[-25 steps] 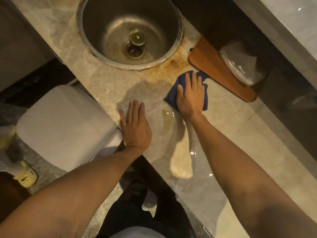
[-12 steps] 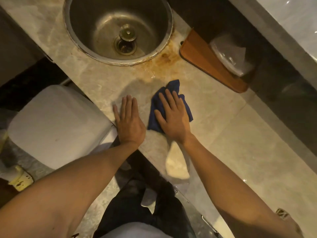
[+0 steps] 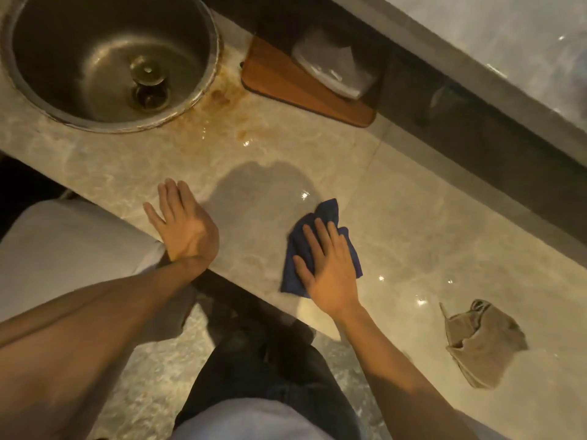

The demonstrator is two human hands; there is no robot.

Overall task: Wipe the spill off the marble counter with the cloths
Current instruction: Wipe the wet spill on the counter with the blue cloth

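A crumpled blue cloth (image 3: 327, 217) lies on the beige marble counter (image 3: 413, 223) near its front edge. My right hand (image 3: 327, 265) presses flat on the cloth, fingers spread. My left hand (image 3: 181, 223) rests flat and empty on the counter's edge to the left. Brown, rust-coloured staining and wet droplets (image 3: 222, 106) spread over the marble beside the sink rim. A second, tan cloth (image 3: 479, 341) sits bunched on the counter at the lower right, apart from both hands.
A round steel sink (image 3: 79, 58) with a drain is set in the counter at the upper left. A wooden board (image 3: 286, 84) with a clear plastic bag (image 3: 330, 68) on it leans at the back. A white toilet lid (image 3: 63, 249) stands below left.
My right hand has dragged the blue cloth from near the stain back toward the front edge and rightward. The view shifted, bringing the tan cloth into sight. My left hand stays on the edge.
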